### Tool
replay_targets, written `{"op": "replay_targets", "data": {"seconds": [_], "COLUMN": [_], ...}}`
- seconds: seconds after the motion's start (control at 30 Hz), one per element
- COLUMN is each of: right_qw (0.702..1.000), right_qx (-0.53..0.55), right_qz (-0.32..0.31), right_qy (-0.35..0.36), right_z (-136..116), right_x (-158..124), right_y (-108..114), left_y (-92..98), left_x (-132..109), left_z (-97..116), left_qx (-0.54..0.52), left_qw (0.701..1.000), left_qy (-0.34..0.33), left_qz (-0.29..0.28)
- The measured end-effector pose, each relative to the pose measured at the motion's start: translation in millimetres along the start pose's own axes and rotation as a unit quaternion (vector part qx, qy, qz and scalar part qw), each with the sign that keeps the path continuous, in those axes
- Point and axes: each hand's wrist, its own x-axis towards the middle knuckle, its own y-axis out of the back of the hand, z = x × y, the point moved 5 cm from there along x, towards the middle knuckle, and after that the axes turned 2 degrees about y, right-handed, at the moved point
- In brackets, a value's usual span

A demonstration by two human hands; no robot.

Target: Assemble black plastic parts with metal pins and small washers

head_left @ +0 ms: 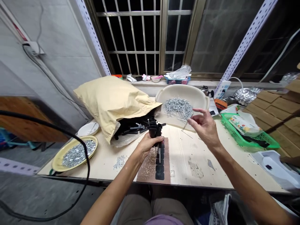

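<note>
My left hand is closed around a black plastic part, held above a brown board with a column of black pads. A thin metal pin points down from beneath that part. Raised at the right, my right hand pinches a thin metal pin between thumb and finger. Just beyond it, a white basin holds a heap of metal pins. Behind my left hand, a yellowish sack lies with its mouth open, showing black parts inside.
A yellow dish of small metal pieces and a white bowl are at the left. Loose small pieces lie near the front edge. Rightward are a green basket, a white plastic object and cardboard boxes.
</note>
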Motion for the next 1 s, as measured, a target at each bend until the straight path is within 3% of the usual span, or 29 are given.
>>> {"op": "replay_targets", "data": {"seconds": [0.1, 0.2, 0.47, 0.63, 0.73, 0.8, 0.9, 1.0], "right_qw": [0.99, 0.987, 0.986, 0.986, 0.991, 0.981, 0.943, 0.928], "right_qx": [0.122, 0.13, 0.123, 0.091, 0.117, 0.167, 0.248, 0.306], "right_qz": [0.038, 0.028, -0.058, -0.09, -0.057, -0.088, -0.189, -0.181], "right_qy": [0.066, 0.089, 0.099, 0.111, 0.037, -0.053, -0.115, -0.109], "right_z": [-54, -74, -58, -55, -42, -29, -20, -19], "right_x": [7, 8, 7, 2, -1, -8, -27, -37], "right_y": [-22, -45, -76, -83, -79, -87, -115, -136], "left_y": [-10.5, -17.3, -16.0, -11.5, -7.2, -6.3, -4.5, -1.3], "left_x": [1, 1, 3, 7, 6, 6, 12, 19], "left_z": [-4, -6, -5, -1, 6, 11, 15, 14], "left_qx": [-0.001, -0.007, -0.002, 0.003, -0.014, -0.029, -0.038, -0.013], "left_qw": [1.0, 1.0, 1.0, 0.999, 0.998, 0.996, 0.989, 0.978], "left_qy": [0.009, 0.005, 0.004, -0.021, -0.052, -0.083, -0.141, -0.167], "left_qz": [-0.013, -0.023, -0.025, -0.034, -0.027, -0.021, 0.037, 0.125]}}
